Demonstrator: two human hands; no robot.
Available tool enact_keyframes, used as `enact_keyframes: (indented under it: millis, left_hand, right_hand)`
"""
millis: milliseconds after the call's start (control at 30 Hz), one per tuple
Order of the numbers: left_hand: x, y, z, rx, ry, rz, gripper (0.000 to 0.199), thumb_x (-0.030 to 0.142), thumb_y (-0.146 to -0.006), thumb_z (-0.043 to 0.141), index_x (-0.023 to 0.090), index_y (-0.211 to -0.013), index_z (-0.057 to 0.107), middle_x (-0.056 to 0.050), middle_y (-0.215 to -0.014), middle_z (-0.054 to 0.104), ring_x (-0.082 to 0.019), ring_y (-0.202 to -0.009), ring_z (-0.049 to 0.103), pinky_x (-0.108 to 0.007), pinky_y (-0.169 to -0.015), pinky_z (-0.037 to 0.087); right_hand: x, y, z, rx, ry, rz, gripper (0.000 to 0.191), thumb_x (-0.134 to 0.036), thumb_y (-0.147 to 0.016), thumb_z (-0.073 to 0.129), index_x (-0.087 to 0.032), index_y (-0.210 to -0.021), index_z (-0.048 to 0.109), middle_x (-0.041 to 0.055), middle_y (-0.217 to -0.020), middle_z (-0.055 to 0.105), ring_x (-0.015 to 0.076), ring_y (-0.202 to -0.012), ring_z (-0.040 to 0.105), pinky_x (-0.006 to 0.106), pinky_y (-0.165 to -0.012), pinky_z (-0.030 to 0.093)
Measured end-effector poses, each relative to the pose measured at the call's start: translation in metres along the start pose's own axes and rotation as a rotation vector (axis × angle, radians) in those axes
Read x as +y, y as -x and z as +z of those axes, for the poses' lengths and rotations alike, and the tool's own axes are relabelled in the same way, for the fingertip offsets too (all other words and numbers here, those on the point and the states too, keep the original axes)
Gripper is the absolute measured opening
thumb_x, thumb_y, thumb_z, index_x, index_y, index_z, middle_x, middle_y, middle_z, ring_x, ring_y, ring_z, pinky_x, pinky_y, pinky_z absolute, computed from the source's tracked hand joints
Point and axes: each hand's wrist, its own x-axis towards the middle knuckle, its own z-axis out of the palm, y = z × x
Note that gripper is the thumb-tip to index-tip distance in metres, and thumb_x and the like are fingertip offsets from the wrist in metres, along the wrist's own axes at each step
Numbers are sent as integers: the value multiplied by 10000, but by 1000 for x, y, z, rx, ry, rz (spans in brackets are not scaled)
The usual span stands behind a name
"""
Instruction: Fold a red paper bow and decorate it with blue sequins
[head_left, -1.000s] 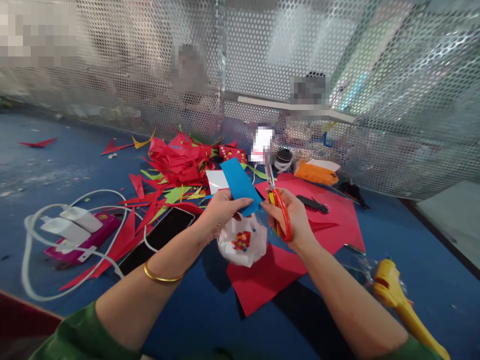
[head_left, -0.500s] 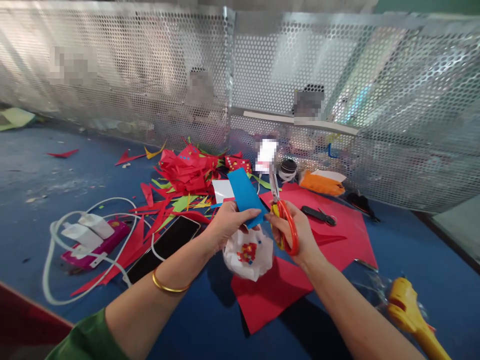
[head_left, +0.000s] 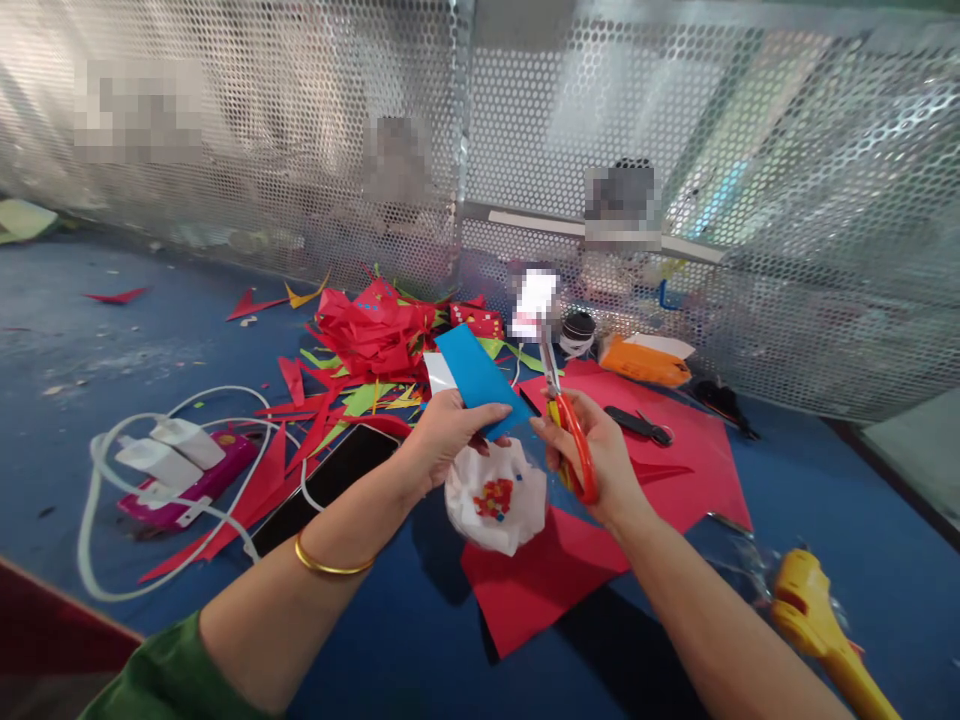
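A blue strip of paper [head_left: 475, 374] is pinched in my left hand [head_left: 444, 440], thumb on top, tilted up and away from me. My right hand [head_left: 592, 450] grips orange-and-yellow-handled scissors [head_left: 576, 440], whose metal blades point away and upward. The scissors are apart from the blue paper, just to its right. Below both hands stands a white bowl-like container [head_left: 465, 510] with small red, orange and blue paper bits [head_left: 495, 498] inside. Red paper sheets [head_left: 544, 590] lie beneath and to the right of it.
Red and green paper scraps [head_left: 375, 330] are heaped at the back. On the left are a black phone [head_left: 330, 480], a purple power strip [head_left: 229, 458] and white cables. A yellow glue gun [head_left: 814, 610] lies at front right. A perforated metal screen [head_left: 315, 130] borders the table.
My left hand has shifted slightly left and up with the blue paper, widening its gap from the scissors. The scissors stay in my right hand, and the paper bits show more fully.
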Motion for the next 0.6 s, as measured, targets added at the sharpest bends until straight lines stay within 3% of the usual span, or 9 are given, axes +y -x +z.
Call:
enact_keyframes:
  millis: [167, 300, 467, 600]
  left_hand:
    - [7, -2, -11, 96, 96, 31, 152, 217, -685, 790, 102, -737, 707, -60, -676, 733, -148, -517, 680, -185, -403, 446]
    - [10, -5, -15, 153, 187, 81, 180, 207, -642, 820, 98, -737, 713, -58, -707, 738, -165, -562, 699, -212, -458, 508]
    - [15, -5, -15, 220, 252, 102, 148, 162, -631, 811, 93, -696, 697, -50, -659, 713, -149, -544, 679, -207, -450, 490]
    - [17, -4, -15, 239, 244, 106, 127, 138, -648, 795, 100, -715, 694, -55, -673, 717, -152, -549, 682, -211, -440, 472]
  right_hand:
    - [-9, -4, -13, -131, 165, -62, 516, -430, -635, 847, -233, -1049, 612, -80, -634, 542, 110, -489, 542, 276, -537, 476]
    - [-13, -2, -20, -236, 331, -107, 552, -451, -643, 826, -245, -1101, 596, -34, -768, 578, 156, -690, 586, 300, -641, 506]
    - [-13, 1, -27, -197, 617, -136, 558, -407, -695, 792, -250, -1196, 602, 3, -905, 631, 191, -826, 590, 330, -741, 501]
    - [-18, 2, -27, -170, 725, -129, 530, -365, -674, 801, -252, -1170, 651, 13, -926, 681, 207, -805, 606, 332, -710, 499]
